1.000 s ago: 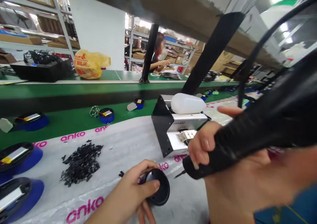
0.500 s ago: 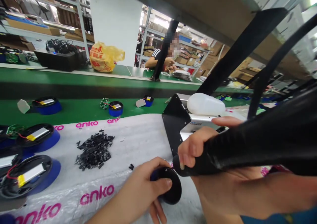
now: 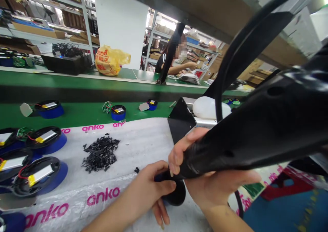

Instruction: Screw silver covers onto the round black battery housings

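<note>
My left hand (image 3: 156, 184) is closed round a small round housing (image 3: 178, 194) low in the middle, its thumb pressed on the black face. A little blue shows beneath the fingers. My right hand (image 3: 197, 174) is wrapped round the front of a thick black tool (image 3: 246, 133), which looks like an electric screwdriver. Its body slants up towards the right edge, and its nose sits at the housing beside my left thumb. Fingers and housing hide the tip. A heap of small black pieces (image 3: 101, 153) lies left of my hands, with a couple of loose ones near my left wrist.
Several blue housings (image 3: 55, 145) with batteries stand at left, more on the green bench (image 3: 138, 114). Beyond my right hand is a black-and-silver device (image 3: 181, 119) with a white bottle (image 3: 208, 107). A black cable (image 3: 220, 74) hangs overhead; another person (image 3: 179, 66) sits opposite.
The black tool has tilted steeper and its nose has come down onto the housing. My right hand has shifted left, closer to my left hand. The person opposite has moved their arms.
</note>
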Tool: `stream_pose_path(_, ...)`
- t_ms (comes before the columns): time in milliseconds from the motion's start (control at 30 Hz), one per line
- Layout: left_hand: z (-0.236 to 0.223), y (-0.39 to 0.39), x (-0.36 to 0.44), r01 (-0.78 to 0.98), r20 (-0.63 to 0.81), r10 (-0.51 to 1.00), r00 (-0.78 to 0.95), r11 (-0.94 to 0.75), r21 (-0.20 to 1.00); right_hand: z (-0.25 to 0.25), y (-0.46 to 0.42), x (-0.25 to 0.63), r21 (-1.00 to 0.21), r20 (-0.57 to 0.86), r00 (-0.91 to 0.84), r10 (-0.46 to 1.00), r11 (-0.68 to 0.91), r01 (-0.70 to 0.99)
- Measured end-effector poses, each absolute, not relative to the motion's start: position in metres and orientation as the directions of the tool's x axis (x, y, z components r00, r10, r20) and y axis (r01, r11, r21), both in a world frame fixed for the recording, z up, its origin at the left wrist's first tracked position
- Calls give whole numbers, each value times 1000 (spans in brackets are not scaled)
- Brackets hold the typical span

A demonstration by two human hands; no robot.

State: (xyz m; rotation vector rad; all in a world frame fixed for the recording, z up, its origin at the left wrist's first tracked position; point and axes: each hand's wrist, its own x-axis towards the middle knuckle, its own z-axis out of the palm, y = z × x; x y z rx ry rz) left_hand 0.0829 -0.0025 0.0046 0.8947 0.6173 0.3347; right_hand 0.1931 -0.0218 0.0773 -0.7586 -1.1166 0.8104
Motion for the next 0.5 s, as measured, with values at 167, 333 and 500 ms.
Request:
stream_pose_path(167, 1, -4, 83, 35, -347, 548, 761, 499, 866, 63, -21, 191, -835, 428, 280, 859, 495, -241)
stream_pose_path(333, 2, -5, 80, 224, -273, 627, 730, 158, 962, 66, -18, 198, -799, 451, 241, 860, 509, -321)
stream_pose_path(500, 1, -4, 72, 242, 97, 772, 629, -312, 919, 103, -22, 247, -724, 545, 465, 698, 671, -160)
